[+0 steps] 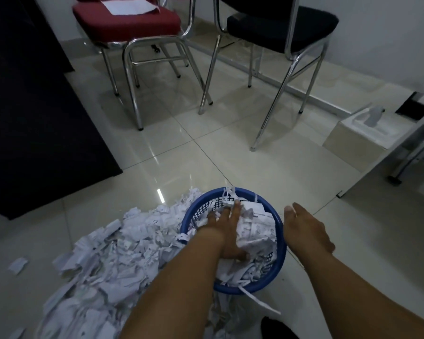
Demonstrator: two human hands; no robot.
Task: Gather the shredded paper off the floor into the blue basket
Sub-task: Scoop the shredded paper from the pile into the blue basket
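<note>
A glossy cream-tiled floor [194, 152] carries a loose heap of white shredded paper [103, 260] spreading left of a round, blue, lattice-walled plastic basket [280, 253], standing upright. The left hand [227, 231], fingers spread flat, presses paper strips inside it; the right hand [309, 228] hovers open, empty, beside the rim. Beyond stand chrome-legged chairs, one red [127, 18], one black [282, 28].

Dim, bluish picture; glare streak on the glossy floor [160, 195], edges warped.
</note>
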